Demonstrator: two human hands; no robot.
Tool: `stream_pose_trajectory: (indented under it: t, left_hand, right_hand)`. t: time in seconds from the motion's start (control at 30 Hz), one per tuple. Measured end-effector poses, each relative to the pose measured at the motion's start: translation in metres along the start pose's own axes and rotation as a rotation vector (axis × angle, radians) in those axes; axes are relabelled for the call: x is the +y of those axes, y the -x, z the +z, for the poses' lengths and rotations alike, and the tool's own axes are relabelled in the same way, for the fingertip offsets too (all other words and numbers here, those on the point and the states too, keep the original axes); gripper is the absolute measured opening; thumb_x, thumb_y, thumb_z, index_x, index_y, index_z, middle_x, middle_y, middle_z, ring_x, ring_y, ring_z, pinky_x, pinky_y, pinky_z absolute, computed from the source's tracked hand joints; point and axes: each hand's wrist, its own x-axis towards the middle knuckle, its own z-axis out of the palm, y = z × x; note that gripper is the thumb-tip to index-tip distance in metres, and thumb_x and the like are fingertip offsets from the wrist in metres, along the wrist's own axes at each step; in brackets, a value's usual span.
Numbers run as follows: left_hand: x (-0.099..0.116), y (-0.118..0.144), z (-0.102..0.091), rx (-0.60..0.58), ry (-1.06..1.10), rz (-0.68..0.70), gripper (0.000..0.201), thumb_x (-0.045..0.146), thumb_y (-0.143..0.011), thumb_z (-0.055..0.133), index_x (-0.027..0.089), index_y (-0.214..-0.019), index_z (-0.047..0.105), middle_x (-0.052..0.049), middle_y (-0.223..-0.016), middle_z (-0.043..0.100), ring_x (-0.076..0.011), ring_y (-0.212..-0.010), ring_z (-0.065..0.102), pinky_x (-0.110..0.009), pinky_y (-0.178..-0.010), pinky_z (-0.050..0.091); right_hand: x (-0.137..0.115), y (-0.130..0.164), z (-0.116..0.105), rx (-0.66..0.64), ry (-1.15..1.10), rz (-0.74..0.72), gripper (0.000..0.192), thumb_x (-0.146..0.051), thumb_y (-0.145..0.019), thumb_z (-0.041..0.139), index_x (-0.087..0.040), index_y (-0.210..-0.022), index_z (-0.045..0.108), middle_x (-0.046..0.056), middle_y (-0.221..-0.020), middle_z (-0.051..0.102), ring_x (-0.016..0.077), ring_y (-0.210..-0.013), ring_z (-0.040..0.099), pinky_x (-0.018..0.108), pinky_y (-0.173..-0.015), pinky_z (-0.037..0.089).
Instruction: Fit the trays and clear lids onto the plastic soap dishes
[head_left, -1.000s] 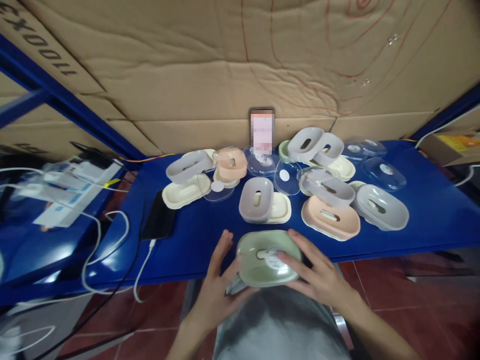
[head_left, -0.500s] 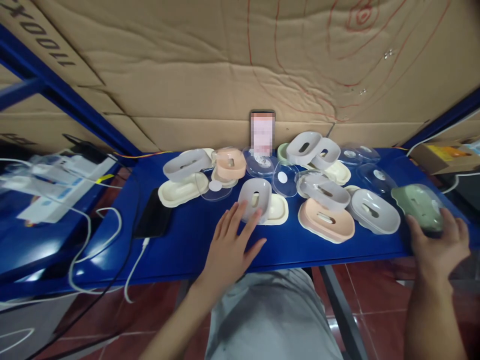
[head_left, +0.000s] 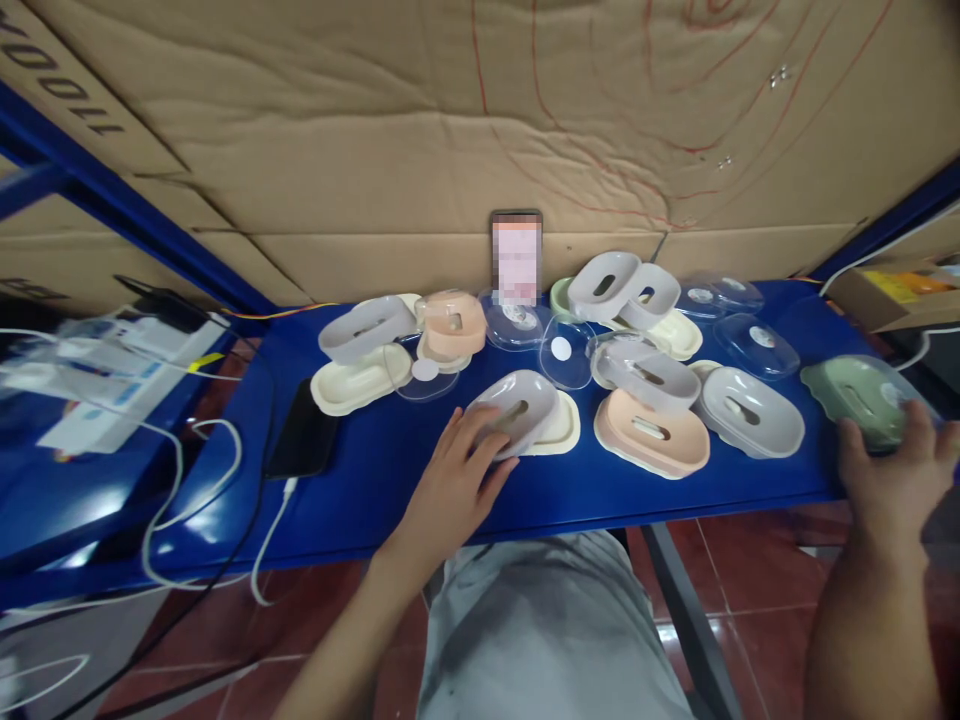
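My left hand (head_left: 459, 478) has its fingers over the near left rim of a grey soap dish (head_left: 531, 392) with a slot in its floor, thumb at the near side. The dish is tilted and partly overlaps a cream base tray (head_left: 559, 428). At the right end of the table, my right hand (head_left: 896, 475) grips a green soap dish (head_left: 855, 392) under a clear lid, thumb and fingers around its near side. The right hand is slightly blurred. Between the hands lie a peach soap dish (head_left: 679, 440) and another grey soap dish (head_left: 772, 425).
Clear lids (head_left: 757, 345), more grey dishes (head_left: 367, 335) and cream trays (head_left: 360, 380) crowd the back of the blue table (head_left: 360, 500). A phone (head_left: 517, 255) leans against the cardboard (head_left: 337, 180). A black phone (head_left: 304, 435) with a white cable and a power strip (head_left: 127, 390) lie left.
Under my left hand the grey dish has turned from lengthwise to slanted, and my fingers have curled over its rim. My right hand and the green dish have moved slightly right.
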Motion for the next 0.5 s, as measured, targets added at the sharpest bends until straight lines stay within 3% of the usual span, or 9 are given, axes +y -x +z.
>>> stream_pose_trajectory:
  t: [0.1, 0.13, 0.2, 0.27, 0.33, 0.37, 0.43, 0.5]
  left_hand:
    - [-0.005, -0.005, -0.003, -0.065, 0.012, -0.026, 0.020, 0.022, -0.110, 0.055, 0.022, -0.128, 0.064, -0.013, -0.153, 0.058, -0.0309, -0.149, 0.054, -0.060, -0.126, 0.045]
    - [-0.006, -0.006, -0.003, -0.076, 0.026, -0.037, 0.022, 0.021, -0.110, 0.053, 0.022, -0.129, 0.064, -0.013, -0.153, 0.059, -0.0307, -0.150, 0.053, -0.059, -0.125, 0.047]
    - [-0.009, -0.005, -0.002, -0.089, 0.072, -0.046, 0.025, 0.020, -0.110, 0.052, 0.023, -0.132, 0.063, -0.012, -0.150, 0.062, -0.0297, -0.151, 0.053, -0.055, -0.124, 0.050]
    - [-0.010, -0.002, -0.001, -0.090, 0.119, -0.046, 0.028, 0.019, -0.110, 0.051, 0.023, -0.135, 0.063, -0.011, -0.147, 0.065, -0.0292, -0.153, 0.051, -0.054, -0.124, 0.051]
    - [-0.009, 0.001, -0.001, -0.092, 0.151, -0.047, 0.030, 0.018, -0.109, 0.052, 0.024, -0.137, 0.062, -0.010, -0.144, 0.067, -0.0287, -0.154, 0.050, -0.054, -0.123, 0.051]
    - [-0.007, 0.003, -0.001, -0.095, 0.159, -0.038, 0.031, 0.018, -0.109, 0.051, 0.024, -0.138, 0.061, -0.009, -0.143, 0.068, -0.0285, -0.155, 0.049, -0.053, -0.123, 0.052]
    - [-0.004, 0.005, -0.002, -0.109, 0.162, 0.003, 0.031, 0.016, -0.110, 0.051, 0.023, -0.138, 0.061, -0.010, -0.143, 0.068, -0.0281, -0.155, 0.049, -0.052, -0.123, 0.053]
    - [0.000, 0.005, 0.000, -0.131, 0.154, 0.053, 0.030, 0.015, -0.109, 0.051, 0.022, -0.137, 0.061, -0.010, -0.145, 0.067, -0.0282, -0.155, 0.049, -0.051, -0.122, 0.053]
  right_hand:
    - [-0.029, 0.006, -0.021, 0.026, -0.146, 0.026, 0.102, -0.076, -0.086, 0.071, 0.001, -0.151, 0.059, 0.046, -0.156, 0.043, 0.0572, -0.148, 0.046, 0.074, -0.100, 0.043]
    - [-0.051, 0.015, -0.037, 0.134, -0.204, -0.039, 0.095, -0.070, -0.088, 0.073, -0.002, -0.152, 0.059, 0.043, -0.155, 0.047, 0.0562, -0.148, 0.047, 0.075, -0.105, 0.040]
    - [-0.108, 0.041, -0.076, 0.272, -0.381, -0.177, 0.059, -0.046, -0.097, 0.070, -0.014, -0.147, 0.067, 0.030, -0.141, 0.067, 0.0474, -0.138, 0.060, 0.067, -0.111, 0.045]
    - [-0.173, 0.073, -0.115, 0.100, -0.556, -0.378, 0.053, -0.027, -0.099, 0.067, -0.024, -0.151, 0.064, 0.021, -0.137, 0.072, 0.0404, -0.133, 0.066, 0.061, -0.110, 0.051]
    - [-0.232, 0.100, -0.143, -0.255, -0.749, -0.753, 0.064, -0.024, -0.097, 0.072, -0.033, -0.158, 0.056, 0.013, -0.137, 0.074, 0.0346, -0.128, 0.070, 0.054, -0.107, 0.058]
    - [-0.256, 0.110, -0.150, -0.399, -0.797, -0.860, 0.067, -0.025, -0.098, 0.073, -0.034, -0.161, 0.052, 0.011, -0.142, 0.072, 0.0331, -0.132, 0.068, 0.053, -0.109, 0.058]
    - [-0.291, 0.122, -0.153, -0.557, -0.820, -0.944, 0.066, -0.029, -0.103, 0.069, -0.031, -0.165, 0.046, 0.011, -0.156, 0.063, 0.0327, -0.145, 0.059, 0.055, -0.117, 0.054]
    - [-0.310, 0.125, -0.145, -0.613, -0.795, -0.930, 0.063, -0.032, -0.106, 0.064, -0.028, -0.166, 0.044, 0.011, -0.161, 0.058, 0.0327, -0.151, 0.052, 0.058, -0.123, 0.048]
